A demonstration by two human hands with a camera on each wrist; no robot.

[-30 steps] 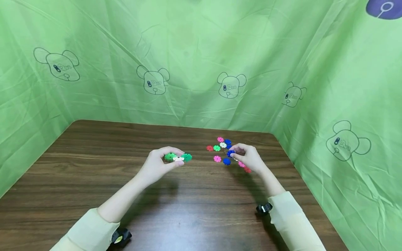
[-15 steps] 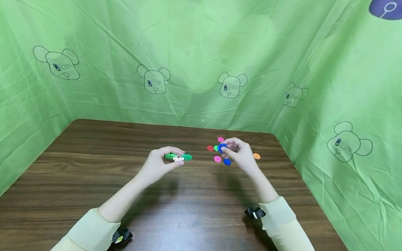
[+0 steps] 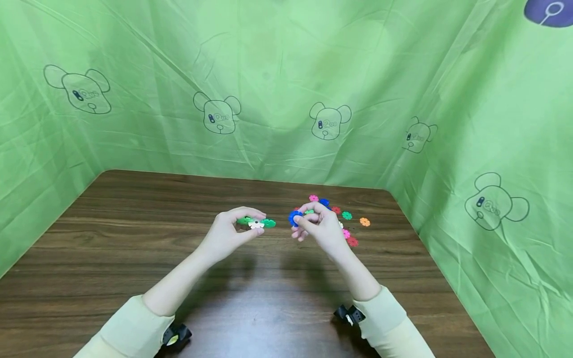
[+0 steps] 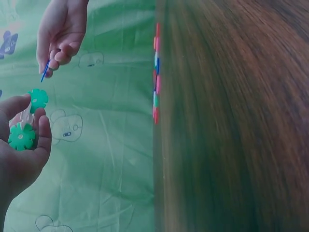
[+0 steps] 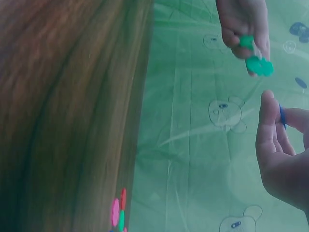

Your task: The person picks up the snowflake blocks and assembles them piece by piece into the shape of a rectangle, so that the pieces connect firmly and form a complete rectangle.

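Note:
My left hand (image 3: 228, 231) pinches a joined piece of notched snowflake discs above the table: a white disc (image 3: 256, 224) in the middle with a green disc (image 3: 269, 223) on either side. In the left wrist view the two green discs (image 4: 21, 137) flank the white one between thumb and fingers. My right hand (image 3: 323, 228) holds a single blue snowflake disc (image 3: 295, 218) between thumb and index finger, its other fingers loosely bent. Seen edge-on in the left wrist view, the blue disc (image 4: 45, 71) is apart from the green and white piece.
Loose discs lie on the wooden table (image 3: 250, 308) behind and right of my right hand, among them an orange disc (image 3: 364, 222), a green disc (image 3: 346, 215) and a red disc (image 3: 352, 241). My right hand hides some. Green cloth (image 3: 273, 74) hangs around the table.
My right hand has lifted the blue disc from among the loose discs and carried it left toward my left hand. The left hand and its joined discs have hardly moved.

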